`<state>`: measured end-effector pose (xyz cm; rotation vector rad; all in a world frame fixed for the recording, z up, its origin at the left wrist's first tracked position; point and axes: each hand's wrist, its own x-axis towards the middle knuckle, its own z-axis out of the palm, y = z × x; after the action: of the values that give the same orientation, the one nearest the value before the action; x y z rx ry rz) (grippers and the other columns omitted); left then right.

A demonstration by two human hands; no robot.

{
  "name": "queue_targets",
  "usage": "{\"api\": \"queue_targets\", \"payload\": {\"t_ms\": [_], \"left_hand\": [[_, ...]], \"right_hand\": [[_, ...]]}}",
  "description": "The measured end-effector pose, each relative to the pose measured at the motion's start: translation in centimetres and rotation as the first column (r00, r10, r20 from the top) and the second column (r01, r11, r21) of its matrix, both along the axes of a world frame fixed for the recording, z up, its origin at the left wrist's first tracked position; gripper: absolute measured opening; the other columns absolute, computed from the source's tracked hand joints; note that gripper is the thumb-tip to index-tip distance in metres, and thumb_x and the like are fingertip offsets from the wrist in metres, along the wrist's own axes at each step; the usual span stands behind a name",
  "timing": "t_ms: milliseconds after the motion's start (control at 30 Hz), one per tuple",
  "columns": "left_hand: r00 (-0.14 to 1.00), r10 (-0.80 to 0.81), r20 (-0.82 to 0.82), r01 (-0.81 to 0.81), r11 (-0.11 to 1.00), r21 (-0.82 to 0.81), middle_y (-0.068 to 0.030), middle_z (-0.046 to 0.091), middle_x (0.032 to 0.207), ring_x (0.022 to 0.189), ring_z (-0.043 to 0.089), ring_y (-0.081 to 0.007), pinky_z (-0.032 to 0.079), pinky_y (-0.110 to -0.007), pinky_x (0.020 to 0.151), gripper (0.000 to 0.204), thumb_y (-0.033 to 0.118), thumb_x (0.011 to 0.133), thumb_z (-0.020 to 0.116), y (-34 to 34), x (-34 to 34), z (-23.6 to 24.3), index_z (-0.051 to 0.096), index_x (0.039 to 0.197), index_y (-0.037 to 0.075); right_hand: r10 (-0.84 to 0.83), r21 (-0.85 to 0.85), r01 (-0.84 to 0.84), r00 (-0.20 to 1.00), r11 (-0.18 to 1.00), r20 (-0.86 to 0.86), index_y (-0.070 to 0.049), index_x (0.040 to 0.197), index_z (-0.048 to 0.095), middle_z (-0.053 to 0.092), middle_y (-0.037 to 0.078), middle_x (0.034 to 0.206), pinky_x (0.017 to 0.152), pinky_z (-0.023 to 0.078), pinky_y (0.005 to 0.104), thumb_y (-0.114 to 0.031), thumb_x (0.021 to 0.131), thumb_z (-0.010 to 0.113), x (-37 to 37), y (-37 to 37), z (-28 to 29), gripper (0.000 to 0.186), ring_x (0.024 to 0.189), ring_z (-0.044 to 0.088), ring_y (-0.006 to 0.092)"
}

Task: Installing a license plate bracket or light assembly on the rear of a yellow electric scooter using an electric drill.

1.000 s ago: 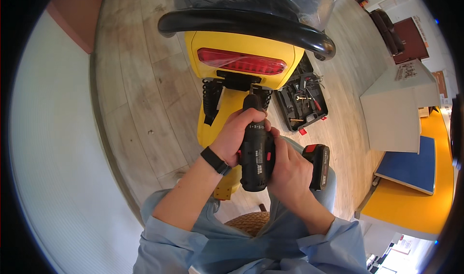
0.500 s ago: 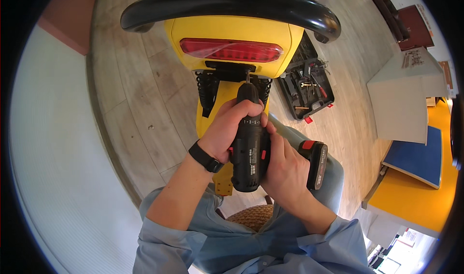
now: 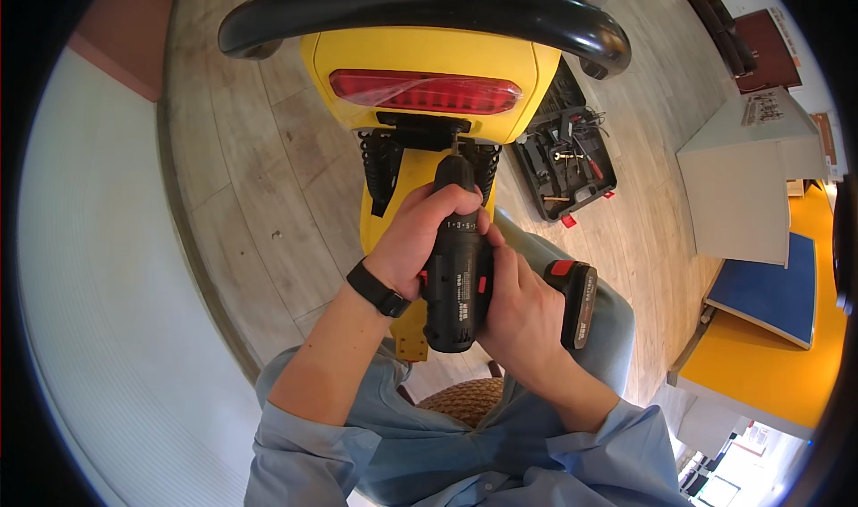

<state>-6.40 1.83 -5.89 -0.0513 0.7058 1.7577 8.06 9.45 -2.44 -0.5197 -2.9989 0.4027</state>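
Note:
A black cordless drill (image 3: pixel 458 288) with red accents is gripped in both hands. My left hand (image 3: pixel 413 239) wraps round its upper left side, thumb over the front collar. My right hand (image 3: pixel 523 324) holds it from the right, its battery (image 3: pixel 576 306) sticking out beside my knuckles. The drill's bit reaches up to a black bracket (image 3: pixel 420 127) under the red tail light (image 3: pixel 424 91) of a yellow vehicle (image 3: pixel 518 51). Whether the tip touches it, I cannot tell. Black springs (image 3: pixel 380 163) flank the lower yellow panel, which the drill partly hides. A black bar (image 3: pixel 420 6) curves over the top.
An open tool case (image 3: pixel 567 176) lies on the wooden floor to the right. Beyond it stand a pale cabinet (image 3: pixel 728 203), a yellow surface (image 3: pixel 760 382) with a blue board (image 3: pixel 764 288), and a dark seat (image 3: pixel 719 33). A white wall (image 3: pixel 98 274) borders the left; a woven seat (image 3: pixel 460 400) is under me.
The vehicle appears higher and larger in view than a second ago. My hands and the drill have shifted slightly left and up, keeping their grip, the bit still pointed at the bracket.

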Motion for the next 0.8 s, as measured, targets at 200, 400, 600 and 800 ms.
{"api": "queue_targets", "payload": {"t_ms": [200, 400, 600, 800], "left_hand": [[1.000, -0.002, 0.030, 0.001, 1.000, 0.028, -0.0067, 0.056, 0.078, 0.080, 0.061, -0.0215, 0.051, -0.037, 0.084, 0.019, 0.017, 0.085, 0.052, 0.1, 0.0, -0.4, 0.049, 0.098, 0.004], [0.986, -0.016, 0.164, -0.010, 0.988, 0.152, -0.0070, 0.054, 0.078, 0.081, 0.058, -0.0229, 0.048, -0.038, 0.091, 0.020, 0.019, 0.085, 0.054, 0.5, 0.3, -1.7, 0.048, 0.099, 0.006], [0.943, -0.033, 0.332, -0.088, 0.936, 0.342, -0.0079, 0.054, 0.078, 0.082, 0.057, -0.0230, 0.050, -0.036, 0.081, 0.019, 0.018, 0.085, 0.052, 1.0, 0.9, -2.3, 0.046, 0.100, 0.006], [0.996, -0.039, 0.084, 0.032, 0.997, 0.075, -0.0073, 0.057, 0.077, 0.078, 0.061, -0.0217, 0.052, -0.036, 0.083, 0.016, 0.018, 0.085, 0.056, 0.2, -0.5, -0.9, 0.052, 0.094, 0.005]], "right_hand": [[0.000, 0.041, 0.000, 1.000, 0.999, -0.005, 0.003, 0.112, 0.050, 0.055, 0.009, 0.079, 0.051, 0.050, 0.0328, -0.015, 0.071, 0.070, -0.1, -0.1, -0.1, 0.049, 0.066, 0.064, 0.0234], [-0.014, 0.197, -0.001, 0.997, 0.980, 0.074, -0.001, 0.104, 0.052, 0.053, 0.007, 0.077, 0.051, 0.050, 0.0308, -0.011, 0.074, 0.064, -0.2, -0.2, 0.9, 0.034, 0.064, 0.063, 0.0198], [-0.011, 0.305, -0.033, 0.990, 0.952, 0.143, -0.002, 0.102, 0.052, 0.053, 0.006, 0.076, 0.051, 0.050, 0.0298, -0.009, 0.076, 0.060, -0.4, -0.2, 1.9, 0.028, 0.063, 0.063, 0.0180], [-0.043, -0.012, 0.043, 0.999, 0.999, 0.001, 0.001, 0.108, 0.048, 0.058, 0.011, 0.082, 0.054, 0.052, 0.0346, -0.012, 0.070, 0.071, -0.2, -0.4, -1.4, 0.046, 0.069, 0.065, 0.0258]]}}
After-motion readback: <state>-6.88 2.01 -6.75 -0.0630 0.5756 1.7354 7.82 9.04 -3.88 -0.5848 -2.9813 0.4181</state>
